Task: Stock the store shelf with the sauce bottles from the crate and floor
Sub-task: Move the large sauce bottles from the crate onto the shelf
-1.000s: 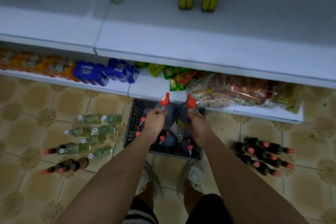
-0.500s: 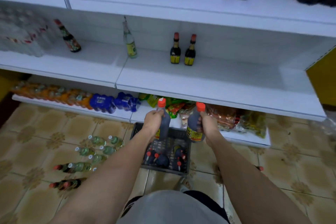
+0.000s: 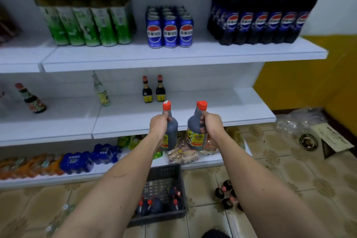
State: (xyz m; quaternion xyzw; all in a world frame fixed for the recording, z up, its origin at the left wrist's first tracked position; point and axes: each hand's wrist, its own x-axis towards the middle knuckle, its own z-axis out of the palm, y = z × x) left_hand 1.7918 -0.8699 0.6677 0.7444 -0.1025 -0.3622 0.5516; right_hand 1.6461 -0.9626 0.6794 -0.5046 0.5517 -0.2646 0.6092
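Observation:
My left hand (image 3: 159, 124) grips the neck of a dark sauce bottle (image 3: 170, 131) with a red cap. My right hand (image 3: 211, 123) grips a second dark sauce bottle (image 3: 195, 133) the same way. Both bottles are upright, just in front of the edge of the white middle shelf (image 3: 222, 110). Two small dark sauce bottles (image 3: 153, 91) stand at the back of that shelf. Below, the black crate (image 3: 164, 179) on the floor holds several more red-capped bottles (image 3: 154, 206). More dark bottles (image 3: 226, 195) lie on the tiles to its right.
A clear bottle (image 3: 101, 92) and a tilted dark bottle (image 3: 31, 99) stand further left on the middle shelf. The top shelf holds green bottles (image 3: 87, 21), blue cans (image 3: 170, 29) and cola bottles (image 3: 264, 15). Snack packs (image 3: 183, 152) fill the bottom shelf. Plastic wrap (image 3: 301, 120) lies at right.
Both hands have lifted the two bottles out of the crate up to the height of the middle shelf, and the view has tilted upward from the floor to the shelves.

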